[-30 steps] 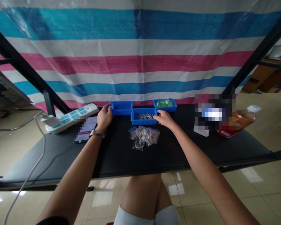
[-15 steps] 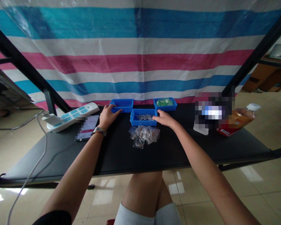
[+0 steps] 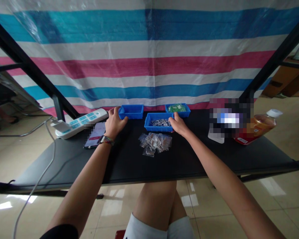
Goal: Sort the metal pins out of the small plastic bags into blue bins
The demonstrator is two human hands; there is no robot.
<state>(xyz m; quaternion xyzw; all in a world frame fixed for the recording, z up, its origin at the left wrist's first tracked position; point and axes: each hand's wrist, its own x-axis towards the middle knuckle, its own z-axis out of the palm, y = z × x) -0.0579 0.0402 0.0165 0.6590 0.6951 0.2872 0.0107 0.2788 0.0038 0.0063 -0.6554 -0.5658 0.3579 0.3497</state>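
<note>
Right hand (image 3: 178, 124): grip pinching the right wall of the fastener tray (image 3: 158, 128). Left hand (image 3: 114, 122): grip loose — thumb and fingers parted around the near-left corner of the plain blue tray (image 3: 132, 116), contact uncertain. From the fastener tray: plain blue tray at 10 o'clock, green-packet tray (image 3: 185, 114) at 1, clear bags (image 3: 155, 143) at 6 — on the bench (image 3: 129, 166), near edge side.

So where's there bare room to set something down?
On the black tabletop: between the clear plastic packets and the front edge, and in front of the white-capped amber bottle. Crowded: back left and middle, with white power strip, three blue plastic trays, left hand, right hand.
</note>
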